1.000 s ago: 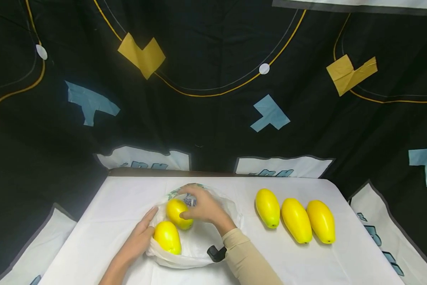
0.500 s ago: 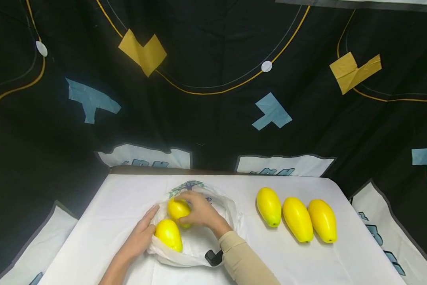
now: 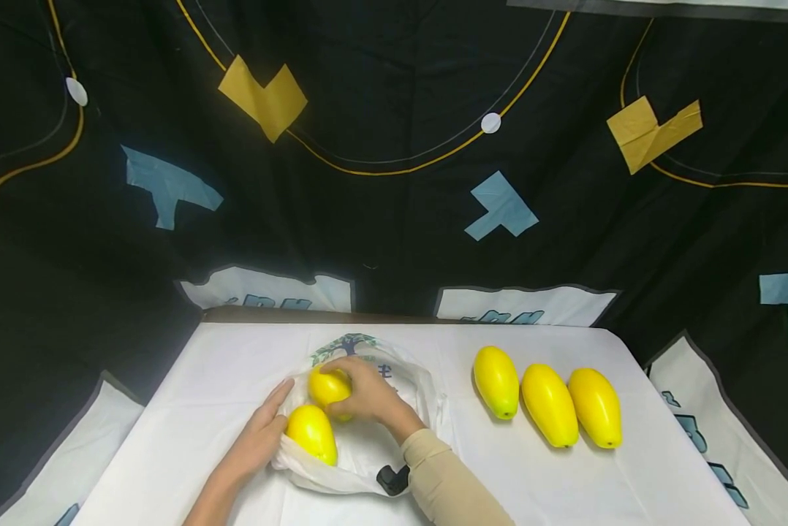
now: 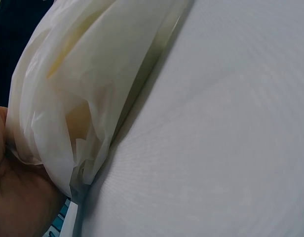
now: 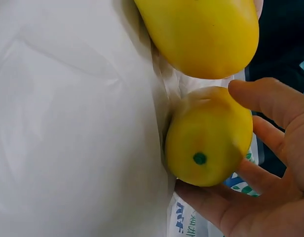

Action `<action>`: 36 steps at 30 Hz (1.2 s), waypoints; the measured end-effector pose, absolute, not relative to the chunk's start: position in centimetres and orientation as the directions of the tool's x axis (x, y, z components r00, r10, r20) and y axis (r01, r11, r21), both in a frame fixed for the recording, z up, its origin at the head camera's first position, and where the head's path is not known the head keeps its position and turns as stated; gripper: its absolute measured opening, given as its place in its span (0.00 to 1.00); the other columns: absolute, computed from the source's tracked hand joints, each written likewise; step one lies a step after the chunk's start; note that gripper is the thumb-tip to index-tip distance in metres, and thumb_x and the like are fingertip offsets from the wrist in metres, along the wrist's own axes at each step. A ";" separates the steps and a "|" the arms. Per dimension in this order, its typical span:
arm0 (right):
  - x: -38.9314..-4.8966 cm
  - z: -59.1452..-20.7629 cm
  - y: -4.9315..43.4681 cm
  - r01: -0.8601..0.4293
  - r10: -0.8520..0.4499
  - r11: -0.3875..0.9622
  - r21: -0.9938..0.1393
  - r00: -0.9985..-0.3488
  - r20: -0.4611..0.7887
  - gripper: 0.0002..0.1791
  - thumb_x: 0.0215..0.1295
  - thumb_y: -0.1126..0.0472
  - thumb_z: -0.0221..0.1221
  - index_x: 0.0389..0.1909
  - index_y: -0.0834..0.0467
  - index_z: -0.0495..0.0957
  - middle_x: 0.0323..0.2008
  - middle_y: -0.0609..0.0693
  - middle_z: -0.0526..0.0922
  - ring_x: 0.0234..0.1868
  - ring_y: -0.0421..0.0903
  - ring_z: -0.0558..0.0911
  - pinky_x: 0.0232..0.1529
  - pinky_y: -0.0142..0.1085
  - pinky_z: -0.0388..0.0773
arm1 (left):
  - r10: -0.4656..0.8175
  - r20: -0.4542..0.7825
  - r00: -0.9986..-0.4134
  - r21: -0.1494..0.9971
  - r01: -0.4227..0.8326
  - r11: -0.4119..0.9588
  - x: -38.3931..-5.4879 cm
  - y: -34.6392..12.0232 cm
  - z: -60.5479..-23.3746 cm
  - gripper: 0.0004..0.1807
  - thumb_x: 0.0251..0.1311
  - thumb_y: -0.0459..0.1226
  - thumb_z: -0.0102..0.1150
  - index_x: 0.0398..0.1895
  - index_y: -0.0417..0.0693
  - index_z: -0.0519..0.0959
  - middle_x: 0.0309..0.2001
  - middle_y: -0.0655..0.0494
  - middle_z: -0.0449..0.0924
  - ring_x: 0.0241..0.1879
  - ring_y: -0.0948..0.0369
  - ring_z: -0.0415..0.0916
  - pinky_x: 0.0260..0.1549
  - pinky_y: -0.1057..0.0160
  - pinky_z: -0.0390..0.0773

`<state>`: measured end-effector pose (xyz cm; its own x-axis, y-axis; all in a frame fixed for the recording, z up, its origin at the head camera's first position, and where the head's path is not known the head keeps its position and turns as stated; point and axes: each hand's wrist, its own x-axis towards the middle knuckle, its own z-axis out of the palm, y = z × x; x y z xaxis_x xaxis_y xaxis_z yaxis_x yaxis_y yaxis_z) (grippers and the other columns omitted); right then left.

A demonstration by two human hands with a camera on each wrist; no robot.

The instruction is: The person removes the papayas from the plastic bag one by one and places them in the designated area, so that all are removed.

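In the bag point(image 3: 328, 479), a near fruit point(image 3: 311, 436) and a far fruit point(image 3: 325, 385) are contained; three fruits point(image 3: 549, 405) are left outside, right on the worktop point(image 3: 499, 478). The far fruit is held by the curled fingers of the right hand point(image 3: 369, 394). The bag's left side is touched by the left hand point(image 3: 261, 432); whether it is gripped cannot be told.

white bag point(image 3: 341, 483): tree print point(image 3: 352, 343), blue-and-green lettering point(image 5: 180, 216), illegible | white panels point(image 3: 552, 301): blue letters point(image 3: 528, 318), illegible
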<state>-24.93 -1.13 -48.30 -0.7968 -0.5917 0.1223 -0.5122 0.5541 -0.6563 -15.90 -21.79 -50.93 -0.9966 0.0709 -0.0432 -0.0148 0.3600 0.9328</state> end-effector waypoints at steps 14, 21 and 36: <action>-24.8 -48.4 -0.5 -0.496 -0.568 0.561 -0.662 -0.813 0.128 0.33 0.47 0.61 0.74 0.58 0.43 0.76 0.57 0.36 0.76 0.61 0.41 0.72 0.63 0.42 0.70 | 0.072 -0.048 -0.996 0.933 -0.019 0.360 -16.0 -21.6 -50.7 0.33 0.69 0.28 0.34 0.78 0.44 0.48 0.78 0.47 0.39 0.76 0.49 0.33 0.72 0.42 0.37; -24.6 -48.2 0.8 -0.489 -0.542 0.539 -0.686 -0.825 0.162 0.34 0.47 0.61 0.73 0.58 0.44 0.76 0.58 0.37 0.75 0.60 0.42 0.73 0.62 0.41 0.72 | 0.069 -0.058 -0.996 0.926 -0.028 0.376 -16.0 -21.6 -50.8 0.33 0.69 0.28 0.33 0.78 0.45 0.47 0.78 0.47 0.38 0.76 0.49 0.32 0.72 0.42 0.36; -24.8 -45.4 3.9 -0.484 -0.480 0.514 -0.708 -0.846 0.230 0.34 0.47 0.62 0.74 0.58 0.45 0.76 0.59 0.41 0.74 0.59 0.43 0.73 0.59 0.40 0.75 | 0.045 -0.070 -0.997 0.920 -0.047 0.390 -15.9 -21.5 -50.8 0.33 0.69 0.28 0.34 0.78 0.47 0.47 0.78 0.49 0.38 0.76 0.49 0.33 0.72 0.42 0.37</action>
